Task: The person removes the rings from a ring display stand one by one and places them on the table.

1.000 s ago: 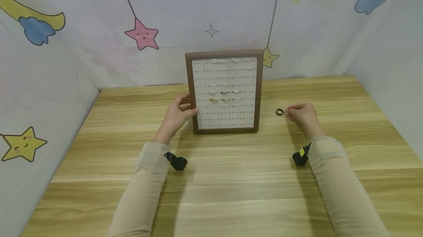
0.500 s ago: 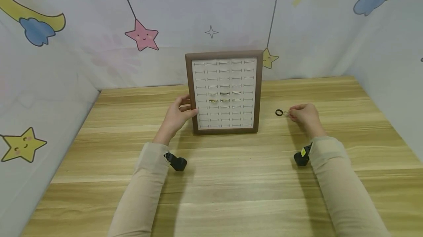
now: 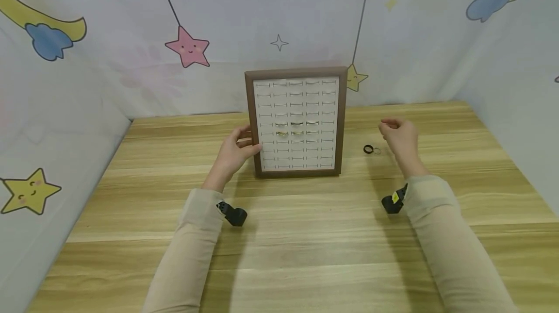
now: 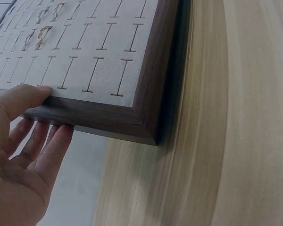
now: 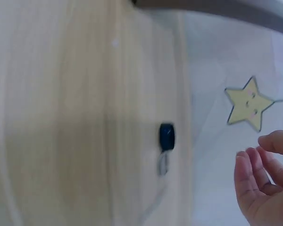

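Note:
A brown-framed ring display board (image 3: pixel 299 153) stands upright on the table, its white face lined with slots. Several silver and gold rings (image 3: pixel 297 133) sit in the middle rows. My left hand (image 3: pixel 235 152) grips the frame's left edge, thumb in front and fingers behind, as the left wrist view confirms. To the right of the board, a black ring (image 3: pixel 369 149) and a thin silver ring (image 3: pixel 377 151) lie side by side on the table. My right hand (image 3: pixel 400 138) hovers just beyond and right of them. Its fingers are loosely bent, with nothing visible between them (image 5: pixel 269 181).
The wood-grain table (image 3: pixel 297 255) reaches back to a white cloth backdrop (image 3: pixel 227 12) printed with stars and moons. A small black camera (image 3: pixel 233 213) hangs at the left wrist, another black camera (image 3: pixel 393 201) at the right.
My right hand has let go of the silver ring and risen away from it, toward the back. The silver ring now lies beside the black one. The left hand keeps its hold.

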Available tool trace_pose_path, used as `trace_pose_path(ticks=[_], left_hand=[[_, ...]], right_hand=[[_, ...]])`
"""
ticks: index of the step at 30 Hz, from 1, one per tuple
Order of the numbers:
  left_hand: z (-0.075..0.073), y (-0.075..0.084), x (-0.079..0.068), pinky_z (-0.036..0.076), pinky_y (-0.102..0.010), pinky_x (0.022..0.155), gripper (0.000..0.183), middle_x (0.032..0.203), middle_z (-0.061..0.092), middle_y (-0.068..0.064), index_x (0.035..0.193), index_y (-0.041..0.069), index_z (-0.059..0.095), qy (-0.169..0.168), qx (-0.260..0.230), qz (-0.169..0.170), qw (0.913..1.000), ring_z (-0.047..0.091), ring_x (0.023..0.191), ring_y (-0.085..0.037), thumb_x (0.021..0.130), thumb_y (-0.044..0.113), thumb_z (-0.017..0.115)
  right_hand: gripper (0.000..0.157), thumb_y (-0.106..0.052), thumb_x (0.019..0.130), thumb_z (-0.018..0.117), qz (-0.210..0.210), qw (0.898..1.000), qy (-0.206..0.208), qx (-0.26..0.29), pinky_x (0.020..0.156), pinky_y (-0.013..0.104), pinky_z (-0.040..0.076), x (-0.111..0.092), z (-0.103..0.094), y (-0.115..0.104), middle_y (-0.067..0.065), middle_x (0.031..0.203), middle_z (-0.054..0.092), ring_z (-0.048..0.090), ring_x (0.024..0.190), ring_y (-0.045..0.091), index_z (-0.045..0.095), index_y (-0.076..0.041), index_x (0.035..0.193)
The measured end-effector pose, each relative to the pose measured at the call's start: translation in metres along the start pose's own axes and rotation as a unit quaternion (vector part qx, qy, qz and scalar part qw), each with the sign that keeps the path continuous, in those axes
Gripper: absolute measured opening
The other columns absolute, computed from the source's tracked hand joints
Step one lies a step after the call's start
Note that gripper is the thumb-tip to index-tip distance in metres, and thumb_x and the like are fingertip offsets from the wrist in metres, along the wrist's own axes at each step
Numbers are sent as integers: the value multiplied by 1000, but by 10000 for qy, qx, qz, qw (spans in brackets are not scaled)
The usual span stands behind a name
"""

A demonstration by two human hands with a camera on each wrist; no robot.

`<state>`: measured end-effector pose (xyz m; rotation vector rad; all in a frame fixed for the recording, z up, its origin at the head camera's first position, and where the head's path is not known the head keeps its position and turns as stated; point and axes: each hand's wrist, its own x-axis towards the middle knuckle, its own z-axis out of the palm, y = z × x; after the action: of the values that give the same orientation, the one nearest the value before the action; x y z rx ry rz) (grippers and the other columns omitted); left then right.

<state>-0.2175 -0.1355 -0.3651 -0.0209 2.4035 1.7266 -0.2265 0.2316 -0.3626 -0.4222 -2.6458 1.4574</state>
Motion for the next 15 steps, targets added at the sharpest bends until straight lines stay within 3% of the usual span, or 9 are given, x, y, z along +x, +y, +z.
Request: trace_pose_path(ticks=[4,8,12,15], left_hand=[[0,-1,0,46,-41,106,68,145,42,-13,148,11,31,-11,28,-3,10000,46,133,-29,90,12,66],[0,-2,1,46,-42,106,68,145,42,-13,148,11,31,-13,41,11,10000,45,134,-30,90,12,66],[0,-2,1,46,-42,106,68,145,41,-13,149,12,30,-22,32,6,10000,45,134,-30,90,13,65],[0,-2,1,46,-42,106,68,145,41,-13,149,12,30,-32,9,7,10000,45,134,-30,91,13,65]], right_hand=[[37,-24,97,52,-537,9972,371,358,66,6,46,-5,10,-21,3,102,59,52,73,-5,60,-2,125],[33,-22,96,55,-1082,9899,601,690,70,6,45,-12,23,-44,8,105,62,52,78,-6,63,-2,121],[31,-20,96,56,-1635,9822,429,814,79,14,48,-22,36,-62,15,112,65,57,90,6,63,-1,119],[28,-17,95,57,-2118,9752,210,605,84,22,51,-29,47,-73,16,112,66,61,96,18,63,-1,117]])
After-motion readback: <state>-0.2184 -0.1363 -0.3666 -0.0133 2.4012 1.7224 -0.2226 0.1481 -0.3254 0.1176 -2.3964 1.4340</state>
